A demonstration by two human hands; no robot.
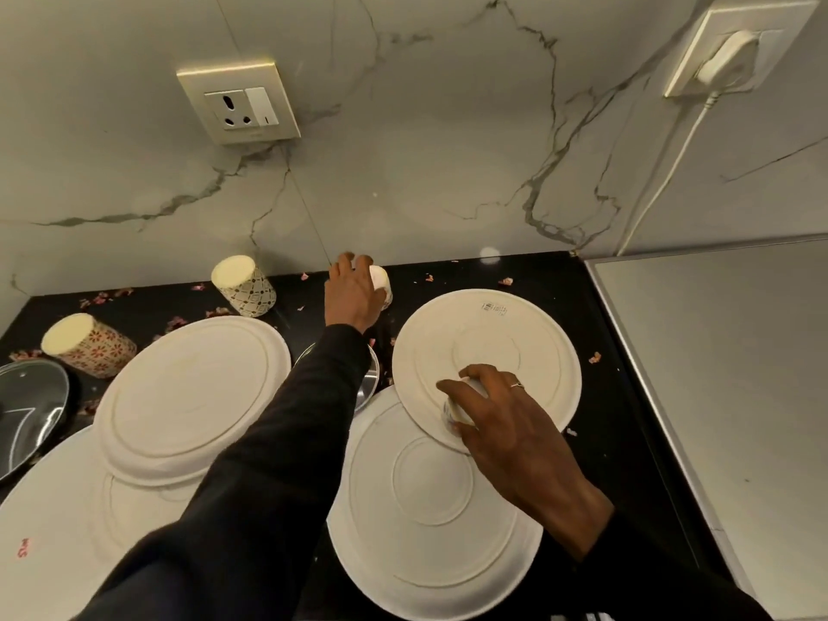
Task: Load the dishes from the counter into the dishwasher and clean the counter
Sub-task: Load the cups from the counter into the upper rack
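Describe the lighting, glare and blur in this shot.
Head view: warm, dim indoor light; a small glare spot low on the backsplash; the left hand on the far cup is slightly motion-blurred; wide-angle bending tilts the wall socket.

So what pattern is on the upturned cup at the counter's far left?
The cup has red flower motifs on a cream ground; the head view shows it.

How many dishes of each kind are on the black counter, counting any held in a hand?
Plates: 4
Cups: 4, a cup in the left hand, a cup in the right hand
Glass lid: 1
Steel dish: 1
Total: 10
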